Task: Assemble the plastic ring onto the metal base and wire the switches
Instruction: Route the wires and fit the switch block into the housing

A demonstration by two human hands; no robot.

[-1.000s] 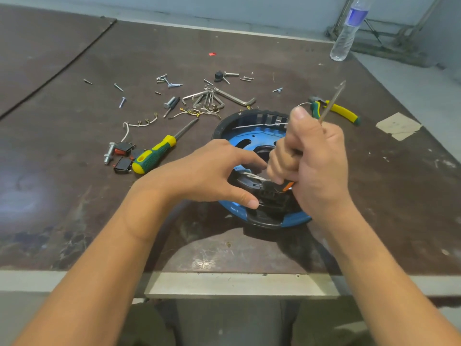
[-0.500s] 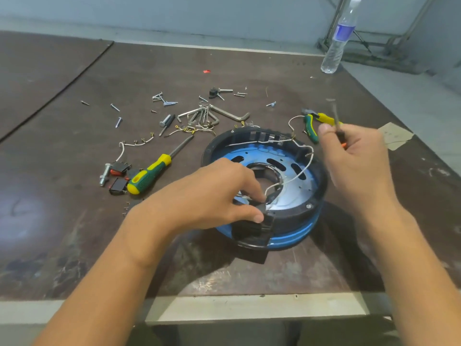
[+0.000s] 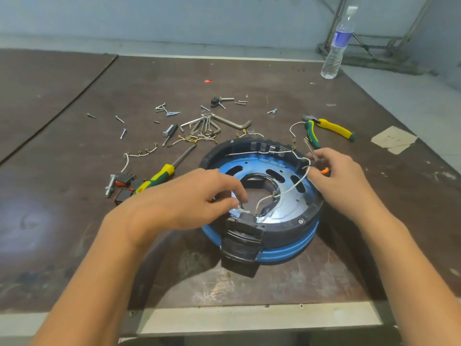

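This is a workshop, and the bench says so: a worn, scratched dark board top (image 3: 74, 221) with a bare metal front edge (image 3: 249, 318). Taking the bench's middle as the clock's centre, loose screws (image 3: 172, 112) and hex keys (image 3: 232, 122) lie scattered from eleven to twelve o'clock. A green-and-yellow screwdriver (image 3: 159, 174) lies at nine to ten, and matching pliers (image 3: 329, 127) at two. Spare switches (image 3: 123, 179) with white leads (image 3: 126, 161) sit out at nine, beside a bolt (image 3: 109, 186). A pale patch (image 3: 394, 139) marks the top near three. A plain pale wall (image 3: 174, 18) runs along the far side, with a bare metal frame (image 3: 389, 46) against it at one o'clock, near a water bottle (image 3: 335, 48).
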